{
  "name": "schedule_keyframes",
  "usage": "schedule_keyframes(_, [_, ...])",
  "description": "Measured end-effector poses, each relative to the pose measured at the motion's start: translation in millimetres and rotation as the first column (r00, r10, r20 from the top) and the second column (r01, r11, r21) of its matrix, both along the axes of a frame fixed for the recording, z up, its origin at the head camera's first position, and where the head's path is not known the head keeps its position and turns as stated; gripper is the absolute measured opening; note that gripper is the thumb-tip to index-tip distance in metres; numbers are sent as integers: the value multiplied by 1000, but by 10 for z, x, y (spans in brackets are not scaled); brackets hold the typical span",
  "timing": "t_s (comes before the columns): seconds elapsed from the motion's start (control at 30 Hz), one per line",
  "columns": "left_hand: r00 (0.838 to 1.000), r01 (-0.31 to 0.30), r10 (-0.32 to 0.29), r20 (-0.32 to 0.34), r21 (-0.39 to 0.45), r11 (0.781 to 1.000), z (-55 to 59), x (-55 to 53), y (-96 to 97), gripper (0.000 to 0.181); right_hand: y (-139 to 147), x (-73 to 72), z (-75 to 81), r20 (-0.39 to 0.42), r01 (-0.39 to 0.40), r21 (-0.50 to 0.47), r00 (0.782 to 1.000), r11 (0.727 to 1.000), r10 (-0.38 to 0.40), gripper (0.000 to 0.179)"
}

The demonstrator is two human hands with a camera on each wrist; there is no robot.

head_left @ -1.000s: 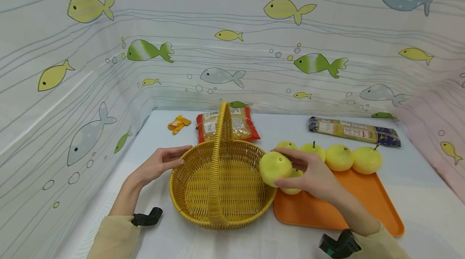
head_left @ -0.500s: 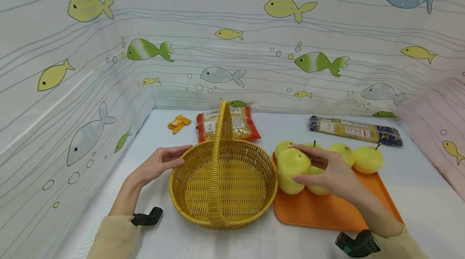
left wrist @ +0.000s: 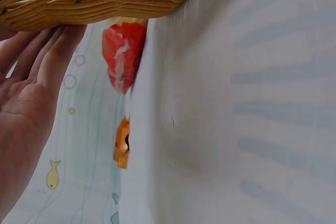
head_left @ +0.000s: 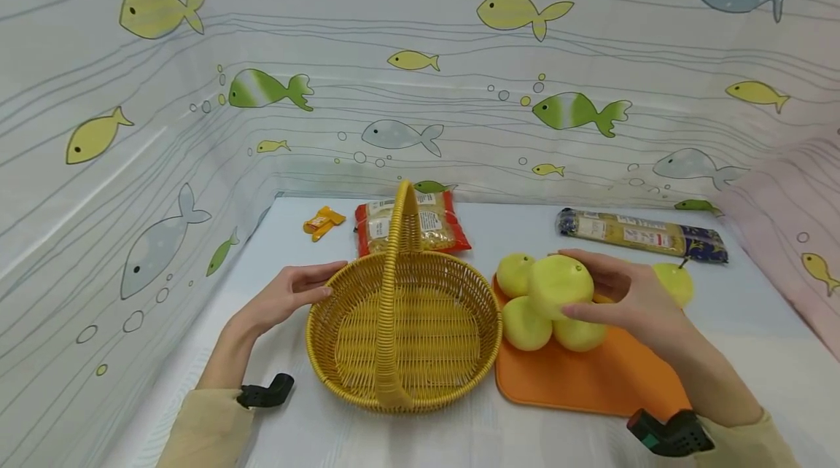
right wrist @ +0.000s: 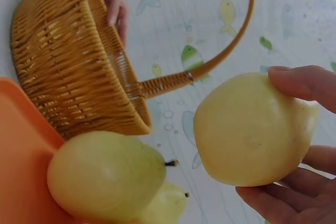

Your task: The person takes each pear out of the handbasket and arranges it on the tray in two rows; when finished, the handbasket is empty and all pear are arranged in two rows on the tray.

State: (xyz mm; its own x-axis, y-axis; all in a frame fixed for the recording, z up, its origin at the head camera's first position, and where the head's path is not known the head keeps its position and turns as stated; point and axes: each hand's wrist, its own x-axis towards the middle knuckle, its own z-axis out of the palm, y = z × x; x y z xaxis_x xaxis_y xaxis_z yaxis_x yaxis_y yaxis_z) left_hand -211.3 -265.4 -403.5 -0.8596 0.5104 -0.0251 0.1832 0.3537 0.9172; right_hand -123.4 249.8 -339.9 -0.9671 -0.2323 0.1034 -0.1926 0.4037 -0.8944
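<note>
In the head view, my left hand [head_left: 285,297] touches the left rim of a yellow wicker basket [head_left: 321,359] with a tall arched handle. Its fingers lie nearly straight against the outer wall in the left wrist view, with the fingertips hidden. My right hand [head_left: 630,297] grips a round yellow-green pear [head_left: 558,284], thumb on the near side and fingers behind it. This pear overlaps several others above the orange tray [head_left: 590,380]. Below the held pear in the right wrist view lies a pear [right wrist: 107,177] with a dark stem, beside the basket's wall.
A red-ended clear bag [head_left: 436,227] of dry food lies behind the basket. Orange wrapped sweets [head_left: 323,223] are at the back left, a long packet of noodles [head_left: 639,235] at the back right. Fish-printed cloth walls [head_left: 420,96] enclose the table.
My right hand has moved right and slightly back with the pear, away from the basket rim, uncovering two pears at the tray's left. My left hand has stayed at the basket.
</note>
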Motion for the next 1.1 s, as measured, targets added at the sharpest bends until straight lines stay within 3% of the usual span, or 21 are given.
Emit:
schedule_keyframes(0.53, [1000,-6,6,1,-1,1000,23,17,2,53,453,-143,2,-60,115,163,993,980,-106,66])
schedule_keyframes(1.1, [1000,-19,19,7,-16,1000,19,22,11,52,812,-204,-114,-22,101,175,995,979,-99,66])
